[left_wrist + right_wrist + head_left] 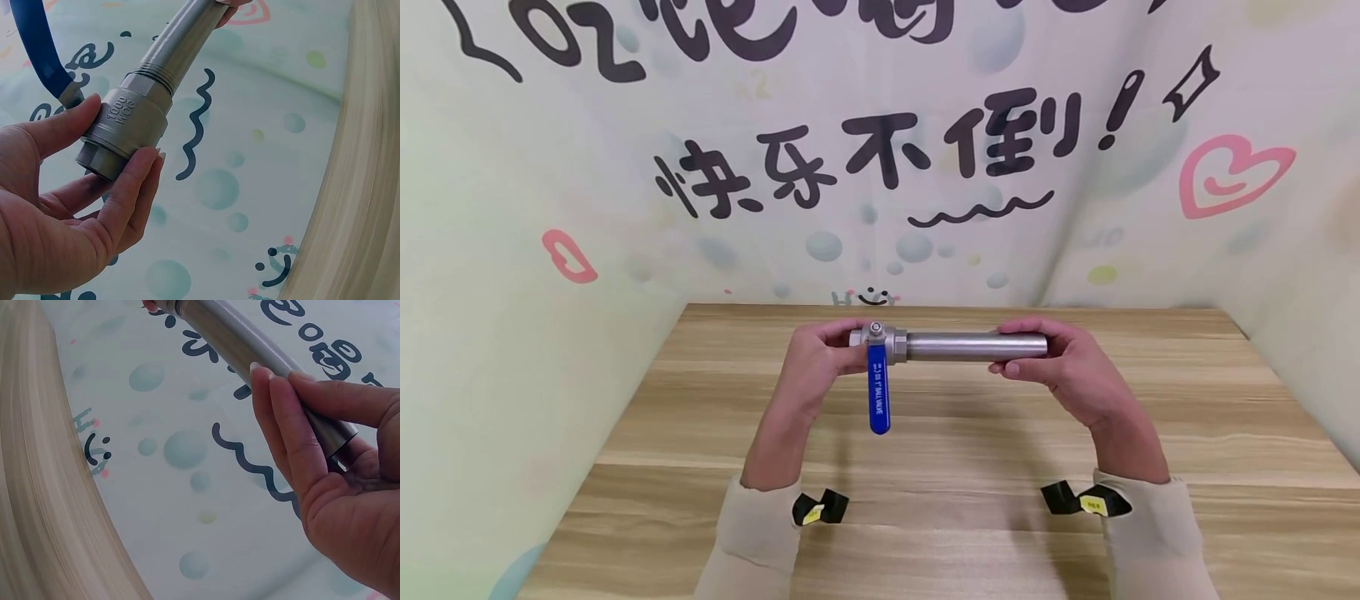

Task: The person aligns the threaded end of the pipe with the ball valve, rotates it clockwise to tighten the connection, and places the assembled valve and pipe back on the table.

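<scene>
A steel ball valve (895, 345) with a blue lever handle (878, 390) is joined to a straight steel pipe (973, 347), the two lying level across the head view above the table. My left hand (820, 362) grips the valve body, thumb on one side and fingers on the other. Raised lettering marks the valve body (128, 122) in the left wrist view, and a few pipe threads show at the joint. Around the pipe's far right end, my right hand (1063, 367) holds on with thumb and fingers. The lever points toward the person.
Beneath the hands is a wood-grain table (925, 517). A pale printed cloth (820, 275) with black lettering and bubbles hangs behind its back edge and along the sides. Black straps with yellow labels sit at both sleeve cuffs (1150, 508).
</scene>
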A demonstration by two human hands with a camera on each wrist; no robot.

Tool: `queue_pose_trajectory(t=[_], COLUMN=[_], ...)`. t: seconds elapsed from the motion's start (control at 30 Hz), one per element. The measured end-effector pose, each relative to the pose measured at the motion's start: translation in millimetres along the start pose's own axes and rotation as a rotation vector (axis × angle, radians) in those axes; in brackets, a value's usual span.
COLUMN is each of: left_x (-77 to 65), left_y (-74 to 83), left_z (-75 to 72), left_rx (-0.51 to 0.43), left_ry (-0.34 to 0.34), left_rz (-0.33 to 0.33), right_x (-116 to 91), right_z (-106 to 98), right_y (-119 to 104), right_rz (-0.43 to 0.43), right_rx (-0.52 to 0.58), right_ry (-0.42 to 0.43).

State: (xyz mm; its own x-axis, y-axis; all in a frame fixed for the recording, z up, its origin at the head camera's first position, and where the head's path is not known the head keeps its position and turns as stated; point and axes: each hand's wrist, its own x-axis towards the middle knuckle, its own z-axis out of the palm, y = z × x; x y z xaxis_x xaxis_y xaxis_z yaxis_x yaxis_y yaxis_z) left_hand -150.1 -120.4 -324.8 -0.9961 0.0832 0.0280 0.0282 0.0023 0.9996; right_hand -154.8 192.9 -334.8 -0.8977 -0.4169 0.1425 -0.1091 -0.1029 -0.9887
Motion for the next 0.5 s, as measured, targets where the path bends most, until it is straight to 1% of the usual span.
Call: queue_pose_trajectory(t=[0.1,0.3,0.5], left_x=[0.2,0.7,1.5], left_y=[0.4,-0.1,-0.8], left_z=[0.3,0.0,-0.4], left_rx=[-0.012,0.013,-0.011], left_ry=[0.001,0.007,0.013], left_rz=[-0.003,0.002,-0.008], right_x=[-0.3,-0.2,0.5], right_z=[0.4,1.3,2.3], right_y=[-0.4,-1.5,-2.8], right_rz=[-0.002,0.002,0.006], right_rx=[-0.004,-0.022,-0.007], right_ry=[0.006,0.040,0.053])
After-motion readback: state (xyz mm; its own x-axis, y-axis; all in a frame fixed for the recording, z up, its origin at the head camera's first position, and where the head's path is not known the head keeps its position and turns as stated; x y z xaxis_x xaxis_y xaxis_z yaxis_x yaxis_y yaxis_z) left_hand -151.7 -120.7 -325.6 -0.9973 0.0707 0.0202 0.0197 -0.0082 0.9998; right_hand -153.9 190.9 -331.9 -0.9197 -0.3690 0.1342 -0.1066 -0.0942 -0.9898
